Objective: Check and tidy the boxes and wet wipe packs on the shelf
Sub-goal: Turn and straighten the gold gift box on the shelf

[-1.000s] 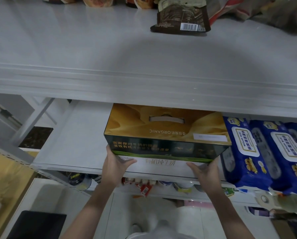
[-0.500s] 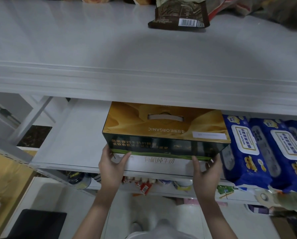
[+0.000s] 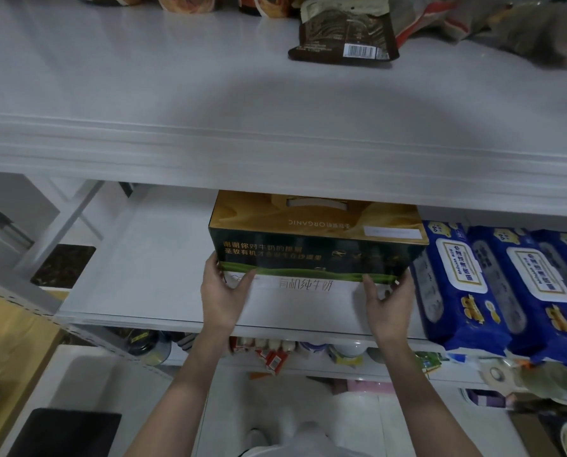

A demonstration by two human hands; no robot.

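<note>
Shelving: white rack; middle shelf (image 3: 137,275) bare at 9 o'clock of box; upper shelf (image 3: 176,94) overhangs and hides box's rear.
Box: gold/dark-green milk box (image 3: 315,239), centre of middle shelf, print upside-down, front face near shelf lip.
Wipes: blue wet wipe packs (image 3: 456,282) in a row at 3 o'clock of box; nearest one just beside it, contact unclear.
Why held so: both lower front corners taken, prob. to square box w/ shelf edge w/o twisting; low grip suits sliding, not lifting.
L hand (image 3: 221,298): at box's 7 o'clock corner, thumb across front face, fingers wrapped round side; holding box.
R hand (image 3: 389,303): at 5 o'clock corner, thumb on front, fingers curled round side next to wipes; holding box.
Extra: brown snack pouch (image 3: 344,31) at 12 o'clock on upper shelf.
</note>
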